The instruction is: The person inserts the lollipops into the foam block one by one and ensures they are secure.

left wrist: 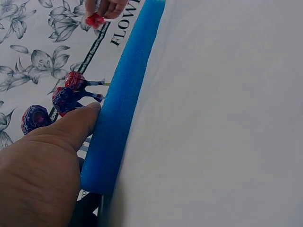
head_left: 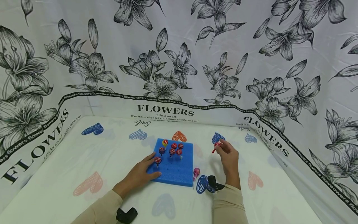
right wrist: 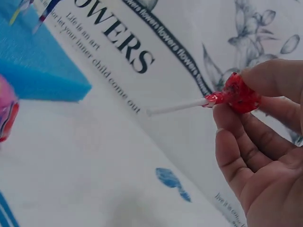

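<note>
A blue foam block lies on the table with several wrapped lollipops standing in it, sticks down. My left hand rests at the block's left side, fingers spread along the edge; the left wrist view shows a fairly straight finger touching the block beside the lollipop sticks. Off to the right of the block, my right hand is raised and pinches a red-wrapped lollipop by its head between thumb and fingers. Its white stick points toward the block's side, free at the end.
One pink lollipop lies on the table close to the block's right edge. The white tablecloth carries printed hearts. A flower-printed curtain rises behind and at both sides.
</note>
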Demonstrator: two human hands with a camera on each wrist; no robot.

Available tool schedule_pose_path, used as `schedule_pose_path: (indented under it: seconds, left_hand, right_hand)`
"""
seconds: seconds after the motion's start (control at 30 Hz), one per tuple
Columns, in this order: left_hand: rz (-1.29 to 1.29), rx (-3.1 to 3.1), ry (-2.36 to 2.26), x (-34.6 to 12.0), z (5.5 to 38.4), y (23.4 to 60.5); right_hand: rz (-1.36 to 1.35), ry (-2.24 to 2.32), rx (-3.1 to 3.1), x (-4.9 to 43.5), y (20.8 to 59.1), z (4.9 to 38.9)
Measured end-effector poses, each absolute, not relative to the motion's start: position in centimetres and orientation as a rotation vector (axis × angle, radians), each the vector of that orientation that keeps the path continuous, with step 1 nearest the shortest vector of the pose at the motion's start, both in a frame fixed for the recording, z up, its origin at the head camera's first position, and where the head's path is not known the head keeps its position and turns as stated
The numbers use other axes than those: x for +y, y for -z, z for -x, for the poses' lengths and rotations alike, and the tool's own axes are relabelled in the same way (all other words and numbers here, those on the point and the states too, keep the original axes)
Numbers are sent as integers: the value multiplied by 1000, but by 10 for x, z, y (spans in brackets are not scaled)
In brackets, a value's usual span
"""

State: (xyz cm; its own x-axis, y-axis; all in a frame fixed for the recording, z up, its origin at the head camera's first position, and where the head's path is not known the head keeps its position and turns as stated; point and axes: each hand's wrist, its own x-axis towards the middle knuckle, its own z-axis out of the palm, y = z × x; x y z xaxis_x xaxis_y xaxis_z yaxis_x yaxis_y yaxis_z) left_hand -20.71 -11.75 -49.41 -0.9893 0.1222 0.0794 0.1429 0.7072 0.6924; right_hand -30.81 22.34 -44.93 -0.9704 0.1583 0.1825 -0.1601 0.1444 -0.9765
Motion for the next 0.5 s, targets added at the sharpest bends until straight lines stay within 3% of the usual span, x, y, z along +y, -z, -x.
schedule_pose_path:
  seconds: [0.5]
  left_hand:
    - [226, -2870, 1181, -119, 207, 496]
  right_hand:
    - [-185, -1779, -1998, 229, 397, 281]
